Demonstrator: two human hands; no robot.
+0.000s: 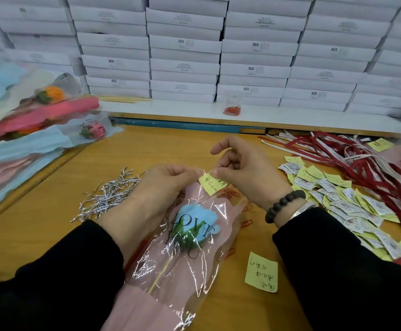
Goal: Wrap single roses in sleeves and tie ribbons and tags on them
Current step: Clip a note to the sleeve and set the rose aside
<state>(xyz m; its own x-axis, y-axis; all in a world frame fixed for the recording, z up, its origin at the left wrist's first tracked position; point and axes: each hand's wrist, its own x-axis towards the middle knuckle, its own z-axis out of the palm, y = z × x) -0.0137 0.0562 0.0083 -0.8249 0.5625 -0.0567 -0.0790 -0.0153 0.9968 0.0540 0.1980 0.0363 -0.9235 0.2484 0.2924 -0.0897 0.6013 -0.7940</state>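
This is a packing workroom for gift flowers, not a home. Behind the wooden worktable (51,187) rises a wall of stacked white cartons (185,44); on the table lie heaps of silver twist ties (108,194), yellow tags (338,194) and red ribbons (362,158), with wrapped roses (51,111) piled at its left end.

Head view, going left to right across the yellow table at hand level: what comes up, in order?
Finished roses → silver twist ties → left hand → yellow tag → right hand → pile of tags → red ribbons.
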